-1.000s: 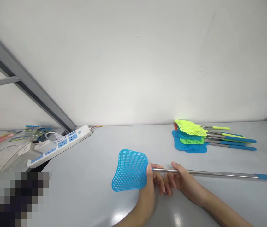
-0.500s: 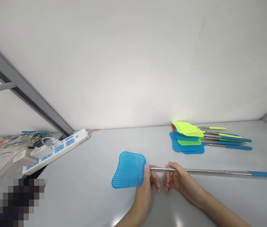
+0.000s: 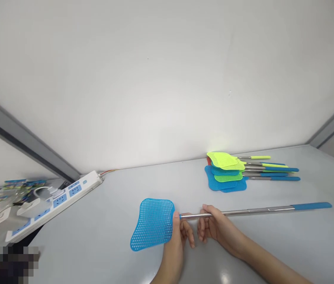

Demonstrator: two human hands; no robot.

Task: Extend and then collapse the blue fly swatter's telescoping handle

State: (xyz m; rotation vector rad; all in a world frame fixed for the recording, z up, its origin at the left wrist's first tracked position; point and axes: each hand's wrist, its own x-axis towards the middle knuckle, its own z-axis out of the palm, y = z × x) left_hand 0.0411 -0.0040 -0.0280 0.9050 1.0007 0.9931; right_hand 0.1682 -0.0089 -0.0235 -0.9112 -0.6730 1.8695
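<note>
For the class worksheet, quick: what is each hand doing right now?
Left hand: closed on the blue fly swatter, where the mesh head meets the rod.
Right hand: closed around the swatter's metal rod.

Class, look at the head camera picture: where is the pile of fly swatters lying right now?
The pile of fly swatters lies right of centre on the grey table, near the white back wall, beyond the extended blue swatter.

The blue mesh fly swatter with extended steel rod [image 3: 152, 224] now lies with its whole blue handle in sight, shifted slightly toward the surface's left edge with both hands.
</note>
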